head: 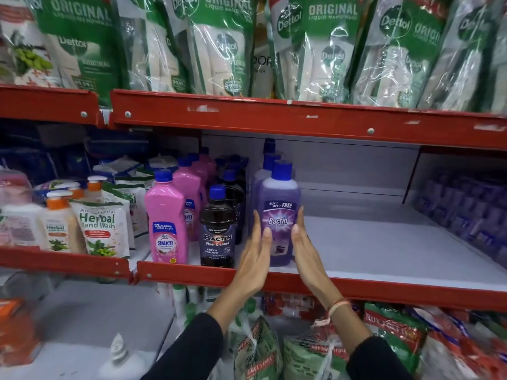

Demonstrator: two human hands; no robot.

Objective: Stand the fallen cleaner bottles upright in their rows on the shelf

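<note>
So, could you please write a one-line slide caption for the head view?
Both hands, left hand and right hand, flank an upright purple Bactin bottle at the shelf front.

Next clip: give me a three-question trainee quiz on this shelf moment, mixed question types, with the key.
1. True or false: the front purple bottle stands upright between the left hand and the right hand.
2. Which bottle stands directly left of the purple one at the shelf front? A) pink bottle B) dark bottle C) an orange-pump bottle
3. Fill in: the white shelf to the right of the purple row is ____.

Key: 1 true; 2 B; 3 bare.
</note>
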